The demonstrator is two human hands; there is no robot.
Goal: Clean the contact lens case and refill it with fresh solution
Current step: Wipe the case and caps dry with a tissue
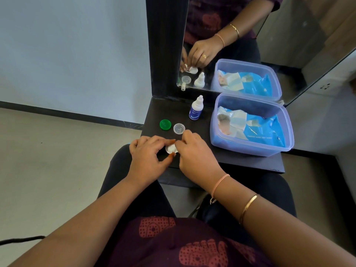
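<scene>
Head view: lens case point(171, 148) between both hands' fingers point(169, 140).

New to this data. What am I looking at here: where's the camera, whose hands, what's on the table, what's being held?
There is no robot: a person works with bare hands. The one picture comes from a wide-angle camera on their head, looking down and forward.

The left hand and right hand meet over the near edge of a small black table, together pinching a small white contact lens case; most of it is hidden by fingers.

On the table lie a round green cap, a round clear cap, an upright white dropper bottle with a blue label, and a translucent blue plastic tub holding a blue wipes packet. The mirror behind repeats the scene.
</scene>
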